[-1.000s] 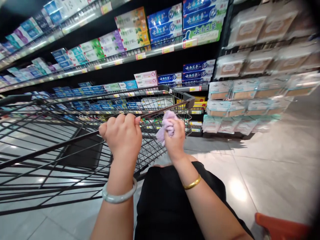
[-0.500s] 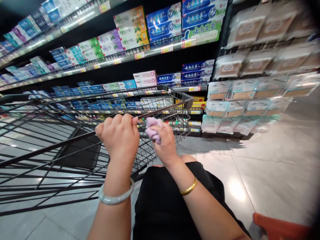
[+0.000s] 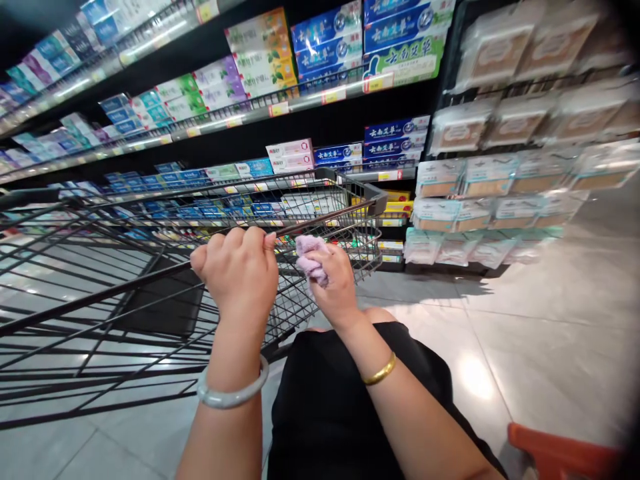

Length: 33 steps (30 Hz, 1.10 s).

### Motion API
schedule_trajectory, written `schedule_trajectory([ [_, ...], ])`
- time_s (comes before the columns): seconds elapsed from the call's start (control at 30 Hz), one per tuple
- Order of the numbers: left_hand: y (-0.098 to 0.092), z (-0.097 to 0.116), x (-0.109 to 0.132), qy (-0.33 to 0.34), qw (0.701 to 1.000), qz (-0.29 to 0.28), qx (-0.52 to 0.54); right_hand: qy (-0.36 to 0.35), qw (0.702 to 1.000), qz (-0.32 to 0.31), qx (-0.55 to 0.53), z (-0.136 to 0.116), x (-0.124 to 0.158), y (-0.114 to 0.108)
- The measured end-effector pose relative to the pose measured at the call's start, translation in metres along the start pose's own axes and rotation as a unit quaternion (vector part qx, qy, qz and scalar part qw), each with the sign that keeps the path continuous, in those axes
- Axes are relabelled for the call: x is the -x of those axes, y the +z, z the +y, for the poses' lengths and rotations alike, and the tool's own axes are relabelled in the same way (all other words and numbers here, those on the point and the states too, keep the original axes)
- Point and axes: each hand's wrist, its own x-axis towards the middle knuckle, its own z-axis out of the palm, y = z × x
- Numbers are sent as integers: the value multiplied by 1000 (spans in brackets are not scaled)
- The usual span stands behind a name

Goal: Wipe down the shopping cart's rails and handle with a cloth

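My left hand (image 3: 237, 273) is closed around the top rail of a black wire shopping cart (image 3: 150, 267). A pale jade bangle sits on that wrist. My right hand (image 3: 335, 287) grips a crumpled pink cloth (image 3: 310, 257) and presses it against the same rail, just right of the left hand. A gold bangle is on the right wrist. The cart's basket holds nothing that I can see.
Shelves of boxed toothpaste (image 3: 325, 47) run along the left and back. A rack of hanging packets (image 3: 515, 167) stands at the right. Grey tiled floor (image 3: 550, 347) stretches to the right. An orange object (image 3: 560, 453) shows at the bottom right corner.
My right hand slid the pink cloth leftward along the rail, closer to my left hand, then edged slightly back. The left hand kept its grip.
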Motion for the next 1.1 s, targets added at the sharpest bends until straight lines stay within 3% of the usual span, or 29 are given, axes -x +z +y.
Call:
schedule_trajectory([
  [0.17,1,-1,0,2,1000,-3,-1,121,986,118,13,17,-4,-10],
  [0.23,1,-1,1,-1,1000,2,0,103,989,101,11,9,-4,-9],
  [0.37,2,0,1,-2,1000,2,3,4,999,-15,-49,-20,0,7],
  [0.43,2,0,1,-4,1000,-2,9,0,996,-29,-79,-22,0,12],
  [0.6,2,-1,1,-6,1000,3,21,125,983,135,-27,8,-11,-2],
  [0.67,3,-1,1,-5,1000,5,18,134,976,172,-7,6,-16,-4],
  [0.73,5,-1,1,-6,1000,8,14,89,985,148,-14,-10,-21,2],
  [0.83,7,-2,1,-8,1000,4,11,-35,997,38,-59,-39,-31,17],
  [0.9,8,-2,0,-6,1000,1,9,-54,996,24,-65,-43,-39,19],
  [1.1,7,-1,1,-11,1000,11,5,37,982,186,12,3,-58,-11],
])
